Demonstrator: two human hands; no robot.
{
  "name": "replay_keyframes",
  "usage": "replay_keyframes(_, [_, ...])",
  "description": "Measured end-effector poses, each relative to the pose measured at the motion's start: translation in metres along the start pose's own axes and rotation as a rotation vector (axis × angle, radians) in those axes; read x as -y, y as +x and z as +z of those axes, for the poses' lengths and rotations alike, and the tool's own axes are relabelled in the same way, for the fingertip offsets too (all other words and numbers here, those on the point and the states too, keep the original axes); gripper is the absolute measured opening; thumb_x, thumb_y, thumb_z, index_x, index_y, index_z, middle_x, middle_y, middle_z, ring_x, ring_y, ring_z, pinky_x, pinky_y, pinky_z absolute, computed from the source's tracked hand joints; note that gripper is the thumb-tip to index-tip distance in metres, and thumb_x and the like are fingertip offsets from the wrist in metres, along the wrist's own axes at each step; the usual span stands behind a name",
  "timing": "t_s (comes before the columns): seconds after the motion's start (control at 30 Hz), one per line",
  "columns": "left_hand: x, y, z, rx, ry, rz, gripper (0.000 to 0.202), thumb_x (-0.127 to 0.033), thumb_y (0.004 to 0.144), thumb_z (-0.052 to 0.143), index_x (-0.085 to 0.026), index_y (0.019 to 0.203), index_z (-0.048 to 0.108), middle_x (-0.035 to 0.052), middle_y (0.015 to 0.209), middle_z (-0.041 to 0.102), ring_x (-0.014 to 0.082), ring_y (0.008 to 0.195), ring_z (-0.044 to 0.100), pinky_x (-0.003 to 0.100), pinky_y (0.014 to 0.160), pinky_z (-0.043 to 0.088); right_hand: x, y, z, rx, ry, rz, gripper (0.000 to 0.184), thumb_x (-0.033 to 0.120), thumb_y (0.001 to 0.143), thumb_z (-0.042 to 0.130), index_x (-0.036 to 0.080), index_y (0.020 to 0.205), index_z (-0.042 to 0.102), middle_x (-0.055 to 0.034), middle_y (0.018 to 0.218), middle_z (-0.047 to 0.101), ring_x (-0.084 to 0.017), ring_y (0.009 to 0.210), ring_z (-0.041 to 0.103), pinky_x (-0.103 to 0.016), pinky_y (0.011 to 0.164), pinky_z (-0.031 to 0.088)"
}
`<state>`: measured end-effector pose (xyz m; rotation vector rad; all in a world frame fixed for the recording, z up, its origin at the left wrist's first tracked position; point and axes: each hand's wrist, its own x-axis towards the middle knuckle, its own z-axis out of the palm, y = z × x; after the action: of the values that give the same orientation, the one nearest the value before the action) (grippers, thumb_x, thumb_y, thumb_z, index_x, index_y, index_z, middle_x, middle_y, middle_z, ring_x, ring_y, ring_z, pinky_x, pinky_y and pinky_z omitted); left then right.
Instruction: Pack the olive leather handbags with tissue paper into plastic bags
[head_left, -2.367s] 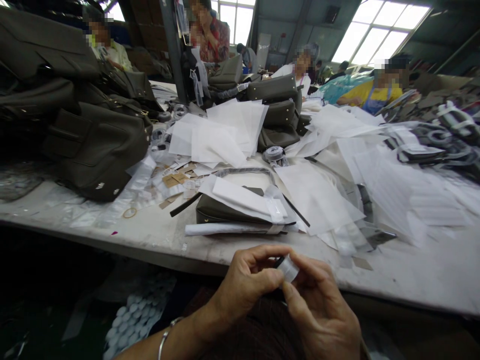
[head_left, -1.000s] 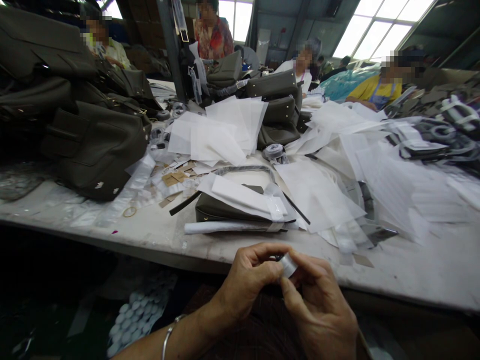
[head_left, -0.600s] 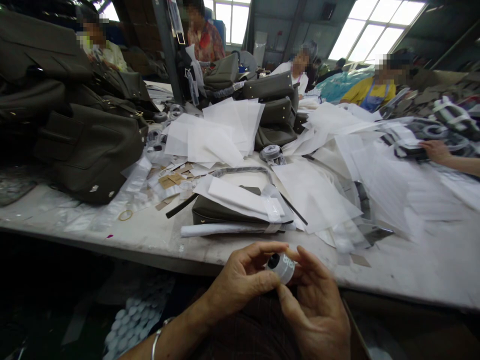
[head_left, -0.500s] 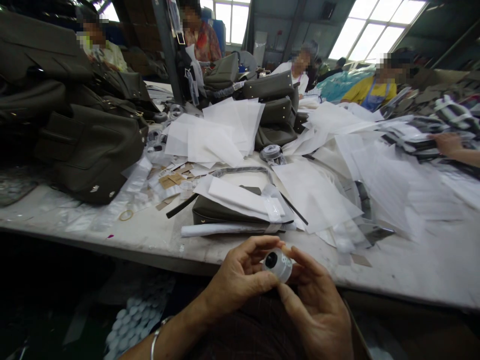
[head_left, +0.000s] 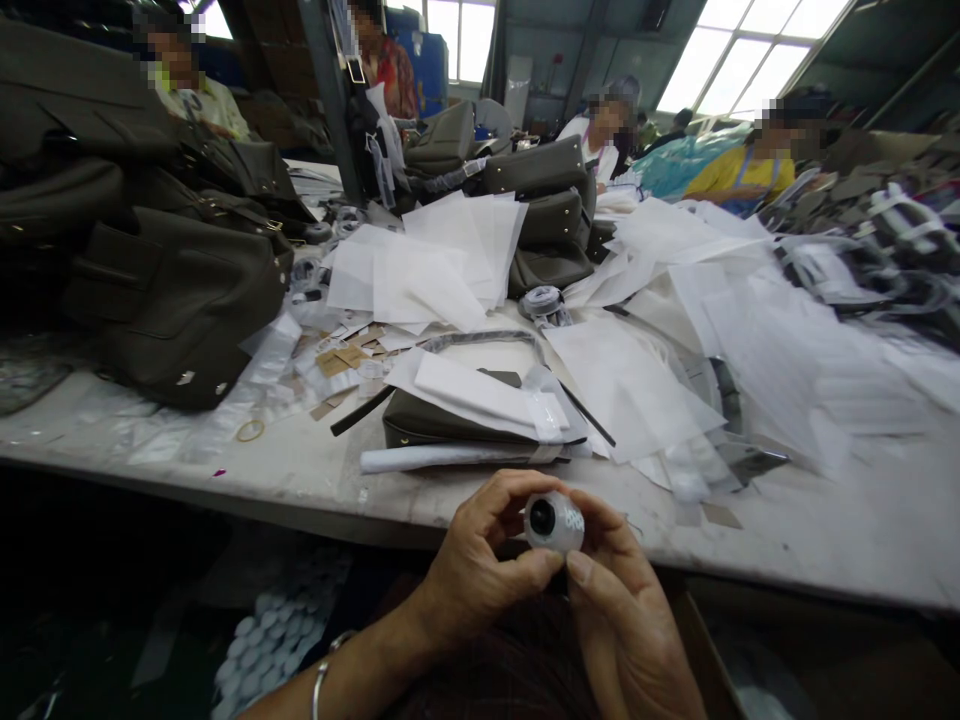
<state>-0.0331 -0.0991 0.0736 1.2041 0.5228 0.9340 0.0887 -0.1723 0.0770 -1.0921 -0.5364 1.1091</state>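
Observation:
A small whitish, translucent roll, which looks like clear tape [head_left: 564, 528], is between my hands just in front of the table edge. Its dark hole faces me, and pale printed marks show on its outer side. My left hand [head_left: 487, 550] pinches it from the left, thumb below and fingers over the top. From the right, my right hand [head_left: 626, 590] closes on it, with the thumb at its lower edge. Beyond my hands lies a dark olive bag [head_left: 450, 420] with white sheets [head_left: 472, 385] on top and a white wrapped strip [head_left: 427, 457] along its front.
Olive bags [head_left: 180, 300] are piled at the left. Loose white sheets [head_left: 630, 385] spread over the table [head_left: 847, 530]. A wrapped coil [head_left: 544, 302] lies behind the bag, and brown tags [head_left: 341, 358] lie left of it. Several co-workers [head_left: 742, 180] are at the far side.
The roll has turned slightly in my fingers, and my right thumb has shifted along its lower edge. A co-worker's hand at the far right has left the view.

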Motion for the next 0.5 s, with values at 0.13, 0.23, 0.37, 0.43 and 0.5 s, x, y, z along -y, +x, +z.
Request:
replay_keyframes(0.13, [0.007, -0.001, 0.002, -0.052, -0.044, 0.0, 0.048, -0.005, 0.076, 0.069, -0.024, 0.12, 0.063, 0.0056, 0.121, 0.06, 0.0241, 0.115, 0.059, 0.03, 0.098, 0.049, -0.007, 0.0, 0.005, -0.04, 0.058, 0.013, 0.036, 0.033, 0.079, 0.074, 0.029, 0.115, 0.069, -0.0066, 0.124, 0.069, -0.027, 0.115, 0.063, -0.044, 0.1, 0.05])
replay_keyframes(0.23, [0.009, -0.001, 0.002, -0.055, -0.06, 0.008, 0.046, -0.008, 0.076, 0.072, -0.023, 0.119, 0.064, 0.0061, 0.12, 0.059, 0.0244, 0.113, 0.06, 0.03, 0.096, 0.05, -0.008, -0.001, 0.01, -0.066, 0.1, 0.027, 0.036, 0.033, 0.079, 0.074, 0.028, 0.114, 0.069, -0.0066, 0.121, 0.069, -0.026, 0.113, 0.064, -0.042, 0.098, 0.051])
replay_keyframes(0.37, [0.01, 0.0, 0.003, -0.049, -0.078, 0.032, 0.045, -0.009, 0.076, 0.073, -0.024, 0.117, 0.064, 0.0049, 0.117, 0.059, 0.0227, 0.109, 0.062, 0.029, 0.092, 0.052, -0.002, -0.003, 0.019, -0.138, 0.167, 0.098, 0.035, 0.032, 0.076, 0.075, 0.029, 0.111, 0.07, -0.0027, 0.116, 0.07, -0.021, 0.108, 0.063, -0.036, 0.098, 0.049])
replay_keyframes(0.43, [0.011, 0.0, 0.003, -0.053, -0.054, 0.051, 0.045, -0.009, 0.076, 0.072, -0.026, 0.117, 0.064, 0.0042, 0.118, 0.059, 0.0218, 0.109, 0.062, 0.029, 0.092, 0.052, 0.0, -0.003, 0.022, -0.154, 0.194, 0.12, 0.035, 0.033, 0.074, 0.078, 0.029, 0.108, 0.071, -0.0017, 0.113, 0.071, -0.02, 0.107, 0.063, -0.034, 0.097, 0.048])
replay_keyframes(0.5, [0.012, -0.001, 0.003, -0.058, -0.014, 0.061, 0.046, -0.008, 0.076, 0.072, -0.027, 0.118, 0.063, 0.0037, 0.118, 0.059, 0.0211, 0.109, 0.062, 0.028, 0.093, 0.051, 0.001, -0.002, 0.024, -0.162, 0.213, 0.13, 0.035, 0.032, 0.073, 0.079, 0.029, 0.107, 0.071, -0.0015, 0.112, 0.071, -0.02, 0.106, 0.063, -0.034, 0.097, 0.047])
